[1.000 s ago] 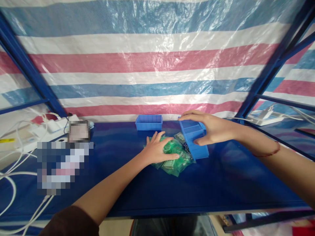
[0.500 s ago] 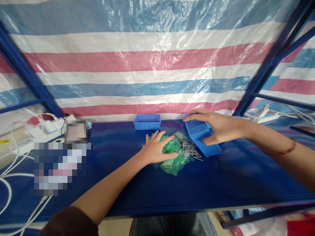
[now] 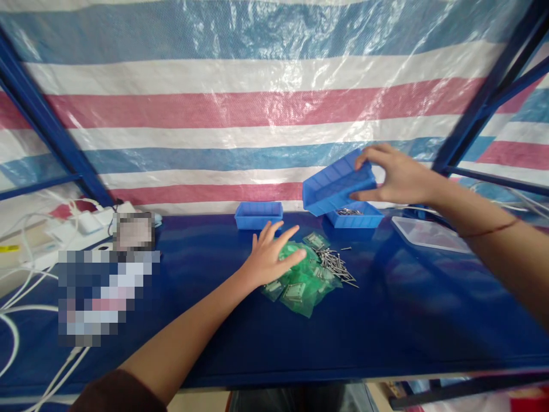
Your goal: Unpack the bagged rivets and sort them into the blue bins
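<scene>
Up at the right, my right hand [image 3: 388,174] grips one end of a blue plastic bin [image 3: 337,180], which is tilted and lifted off the table. My left hand [image 3: 272,254] has its fingers spread over a pile of small green plastic bags [image 3: 300,286] with pale flat pieces inside; whether it touches them I cannot tell. Against the right side of the bags lies a loose heap of metal screws [image 3: 334,264]. Behind the lifted bin stands another blue bin [image 3: 364,217] with metal pieces in it. A third blue bin [image 3: 259,221] sits at the back, left of it.
A clear plastic lid or tray [image 3: 429,234] lies on the blue table [image 3: 364,337] at the right. White power strips [image 3: 81,229] and cables crowd the left end, beside a blurred-out patch. A striped plastic sheet [image 3: 257,109] hangs behind, between blue metal posts.
My right hand has raised the blue bin up and back, away from the screws, tilting it. The bin behind and the clear lid have come into view. My left hand has hardly moved.
</scene>
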`<state>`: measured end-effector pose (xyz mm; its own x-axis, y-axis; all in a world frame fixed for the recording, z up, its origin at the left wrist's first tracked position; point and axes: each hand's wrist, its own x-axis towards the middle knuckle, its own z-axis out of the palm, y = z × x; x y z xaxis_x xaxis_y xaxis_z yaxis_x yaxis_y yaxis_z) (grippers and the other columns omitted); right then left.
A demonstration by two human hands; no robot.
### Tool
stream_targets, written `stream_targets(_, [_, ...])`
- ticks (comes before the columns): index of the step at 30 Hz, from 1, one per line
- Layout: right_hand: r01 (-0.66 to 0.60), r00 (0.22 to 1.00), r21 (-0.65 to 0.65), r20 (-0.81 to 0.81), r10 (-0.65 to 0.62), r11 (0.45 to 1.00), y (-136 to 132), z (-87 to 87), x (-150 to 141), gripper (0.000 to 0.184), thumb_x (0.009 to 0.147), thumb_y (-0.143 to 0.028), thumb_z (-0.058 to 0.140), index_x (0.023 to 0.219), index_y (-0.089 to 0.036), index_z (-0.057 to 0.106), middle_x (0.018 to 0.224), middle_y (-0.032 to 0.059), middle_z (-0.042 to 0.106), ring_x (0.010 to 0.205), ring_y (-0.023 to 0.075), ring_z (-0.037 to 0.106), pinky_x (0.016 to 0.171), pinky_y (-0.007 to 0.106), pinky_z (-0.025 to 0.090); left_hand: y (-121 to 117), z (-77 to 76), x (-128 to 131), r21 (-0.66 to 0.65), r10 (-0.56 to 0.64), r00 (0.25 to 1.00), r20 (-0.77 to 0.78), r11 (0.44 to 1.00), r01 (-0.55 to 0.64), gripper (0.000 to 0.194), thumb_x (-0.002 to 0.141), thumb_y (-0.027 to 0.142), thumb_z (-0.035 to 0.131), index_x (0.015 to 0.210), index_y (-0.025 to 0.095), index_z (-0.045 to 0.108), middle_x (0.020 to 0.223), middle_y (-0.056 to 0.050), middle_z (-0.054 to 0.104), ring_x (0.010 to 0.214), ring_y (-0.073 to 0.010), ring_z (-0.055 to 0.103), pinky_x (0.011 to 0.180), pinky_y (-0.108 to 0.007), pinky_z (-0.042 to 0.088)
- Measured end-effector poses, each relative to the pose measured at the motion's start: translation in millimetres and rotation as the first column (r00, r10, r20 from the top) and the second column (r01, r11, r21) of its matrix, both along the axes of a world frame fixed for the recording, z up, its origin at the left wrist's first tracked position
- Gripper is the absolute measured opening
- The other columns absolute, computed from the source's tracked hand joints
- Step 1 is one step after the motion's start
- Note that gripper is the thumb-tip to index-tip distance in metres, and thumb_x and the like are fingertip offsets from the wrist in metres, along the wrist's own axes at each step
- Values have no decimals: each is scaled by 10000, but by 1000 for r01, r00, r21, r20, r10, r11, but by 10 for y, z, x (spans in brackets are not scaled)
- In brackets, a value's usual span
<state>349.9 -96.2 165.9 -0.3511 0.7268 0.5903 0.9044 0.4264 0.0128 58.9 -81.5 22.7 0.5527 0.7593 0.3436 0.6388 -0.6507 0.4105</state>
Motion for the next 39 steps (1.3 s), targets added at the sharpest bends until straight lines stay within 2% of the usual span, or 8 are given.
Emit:
stream_targets(6, [1, 999, -177, -51, -10, 984, 614, -795, 46, 392, 631, -559, 672, 752, -192, 603, 835, 72, 593, 883, 266, 568, 752, 368, 472, 509, -41, -275, 146, 433, 873, 226, 871, -469, 421, 884, 431, 481, 1286, 309, 512, 1442, -106, 303, 1372, -346, 228, 1069, -567, 242])
stream_targets(11, [-3, 1000, -261, -15, -1, 965, 802, -1149, 23, 360, 731, -560, 587, 686, -206, 638, 746, 53, 641, 950, 279, 598, 771, 351, 471, 766, -162, -547, 94, 445, 887, 126, 884, -457, 313, 887, 388, 485, 1157, 272, 594, 1200, -89, 550, 1162, -253, 523, 975, -402, 423])
stream_targets(14, [46, 999, -264, 33, -39, 963, 831, -1281, 5, 381, 730, -580, 588, 760, -221, 711, 933, 93, 678, 1087, 340, 536, 882, 463, 415, 793, -164, -612, 88, 472, 873, 123, 871, -483, 285, 898, 397, 458, 1097, 255, 606, 1047, -77, 620, 1040, -242, 588, 927, -394, 450])
stream_targets(19, [123, 991, -167, 65, -113, 978, 765, -1430, -10, 418, 766, -587, 552, 900, -236, 735, 1246, 135, 558, 1159, 382, 448, 918, 577, 343, 789, -151, -600, 98, 495, 859, 130, 856, -508, 286, 885, 416, 477, 1058, 246, 628, 1028, -84, 618, 965, -241, 602, 902, -385, 458])
stream_targets(30, [128, 986, -10, -108, -129, 992, 561, -1503, 59, 344, 807, -437, 556, 1029, -192, 653, 1160, 145, 599, 1092, 330, 517, 923, 501, 399, 798, -245, -503, 130, 436, 887, 151, 881, -455, 309, 896, 385, 456, 1130, 268, 621, 1040, -65, 617, 970, -213, 600, 922, -362, 464])
stream_targets(35, [85, 964, -62, -246, -98, 994, 242, -1549, -52, 311, 892, -276, 369, 964, -163, 650, 938, 119, 685, 893, 265, 633, 843, 434, 475, 638, -94, -386, 266, 457, 862, 219, 822, -504, 443, 873, 387, 501, 1281, 215, 525, 1314, -148, 446, 1284, -313, 375, 1059, -478, 313])
stream_targets(37, [-15, 969, -148, -246, -22, 989, 128, -1569, -147, 311, 900, -291, 382, 999, -187, 657, 1002, 84, 702, 926, 236, 650, 859, 384, 490, 475, 3, -297, 385, 383, 897, 221, 811, -441, 453, 866, 417, 508, 1272, 217, 531, 1403, -146, 345, 1342, -316, 284, 1098, -480, 243])
stream_targets(39, [-88, 968, -232, -248, 29, 969, 39, -1575, -238, 321, 912, -340, 399, 1066, -210, 649, 1091, 61, 693, 997, 224, 643, 893, 360, 486, 270, 67, -202, 359, 203, 973, 110, 905, -229, 453, 873, 453, 485, 1270, 236, 524, 1385, -125, 385, 1314, -274, 343, 1100, -439, 264])
